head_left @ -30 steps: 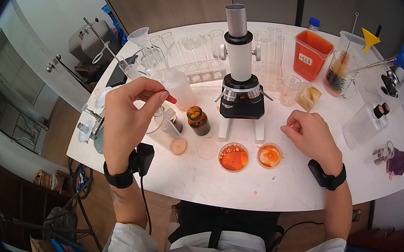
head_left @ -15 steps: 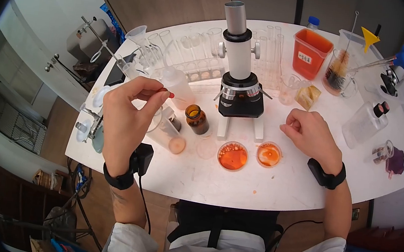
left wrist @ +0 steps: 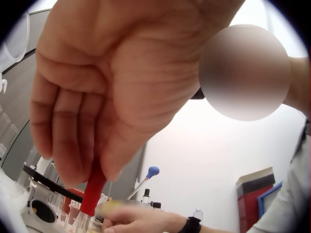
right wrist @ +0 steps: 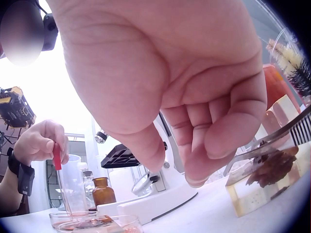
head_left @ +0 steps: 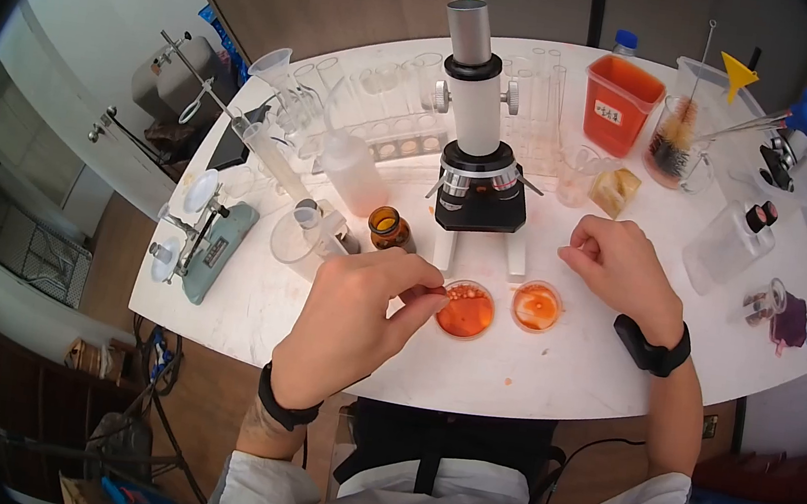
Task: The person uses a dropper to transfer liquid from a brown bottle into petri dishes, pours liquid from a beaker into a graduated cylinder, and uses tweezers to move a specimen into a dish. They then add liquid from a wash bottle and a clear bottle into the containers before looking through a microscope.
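Note:
My left hand (head_left: pixel 351 311) pinches the red bulb of a dropper between thumb and fingers at the left edge of the larger orange dish (head_left: pixel 468 318). The red bulb (left wrist: pixel 93 194) points downward in the left wrist view. From the right wrist view, the dropper's thin glass tube (right wrist: pixel 64 194) slants down to a clear dish (right wrist: pixel 60 221). My right hand (head_left: pixel 620 271) hovers over the table right of the microscope (head_left: pixel 480 120), fingers loosely curled with nothing visible in them. A smaller orange dish (head_left: pixel 537 308) lies between the hands.
An open brown bottle (head_left: pixel 388 230) stands behind the left hand. Farther left are a squeeze bottle (head_left: pixel 352 177), a cylinder (head_left: pixel 274 158) and a balance (head_left: pixel 222 252). Test tubes line the back. An amber block (head_left: pixel 614 192) and clear bottle (head_left: pixel 728 254) stand at right.
My left hand has moved right and toward me with the red-bulbed dropper, from beside the squeeze bottle to the larger orange dish. The right hand has hardly moved.

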The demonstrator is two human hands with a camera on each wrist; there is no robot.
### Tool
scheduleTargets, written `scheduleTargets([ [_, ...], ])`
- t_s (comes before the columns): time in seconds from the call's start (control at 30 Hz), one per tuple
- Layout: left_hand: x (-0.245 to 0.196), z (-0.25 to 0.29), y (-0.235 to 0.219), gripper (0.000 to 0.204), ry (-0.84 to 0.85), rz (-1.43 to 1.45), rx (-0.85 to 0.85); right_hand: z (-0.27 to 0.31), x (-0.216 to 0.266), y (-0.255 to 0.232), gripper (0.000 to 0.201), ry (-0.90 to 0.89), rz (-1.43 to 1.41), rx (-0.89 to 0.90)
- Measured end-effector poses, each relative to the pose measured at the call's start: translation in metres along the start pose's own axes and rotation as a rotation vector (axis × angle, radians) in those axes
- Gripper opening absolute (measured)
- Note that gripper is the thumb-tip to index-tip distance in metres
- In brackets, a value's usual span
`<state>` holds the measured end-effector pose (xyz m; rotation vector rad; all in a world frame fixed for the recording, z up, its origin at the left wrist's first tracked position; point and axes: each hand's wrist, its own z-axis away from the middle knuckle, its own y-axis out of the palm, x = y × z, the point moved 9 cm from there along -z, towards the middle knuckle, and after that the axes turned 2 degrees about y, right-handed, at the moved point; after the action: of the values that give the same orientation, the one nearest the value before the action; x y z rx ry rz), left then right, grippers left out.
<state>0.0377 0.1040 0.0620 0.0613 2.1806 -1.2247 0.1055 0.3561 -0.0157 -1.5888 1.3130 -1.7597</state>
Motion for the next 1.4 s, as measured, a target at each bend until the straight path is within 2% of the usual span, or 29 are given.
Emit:
scheduleTargets([
  [0.13, 0.001, -0.001, 0.006, 0.012, -0.019, -0.012, 0.044, -0.001, -0.001, 0.001, 0.026, 0.006, 0.009, 0.01],
  [0.53, 0.003, -0.003, 0.004, 0.008, 0.052, -0.022, 0.002, -0.001, -0.001, 0.001, 0.026, 0.007, 0.017, 0.014],
  [0.93, 0.001, -0.003, -0.003, 0.014, -0.034, -0.011, 0.026, 0.0, 0.0, 0.0, 0.026, 0.005, 0.015, 0.01],
  [1.03, 0.002, -0.004, -0.016, 0.015, -0.047, 0.0, -0.016, 0.0, 0.001, -0.001, 0.025, -0.005, 0.02, 0.006],
  [1.27, 0.014, -0.008, -0.082, 0.014, -0.046, -0.014, -0.288, 0.001, 0.001, -0.001, 0.025, 0.003, 0.017, 0.006],
  [1.4, 0.03, -0.014, -0.103, 0.013, -0.082, -0.057, -0.365, 0.0, 0.001, 0.0, 0.025, 0.014, 0.021, 0.014],
])
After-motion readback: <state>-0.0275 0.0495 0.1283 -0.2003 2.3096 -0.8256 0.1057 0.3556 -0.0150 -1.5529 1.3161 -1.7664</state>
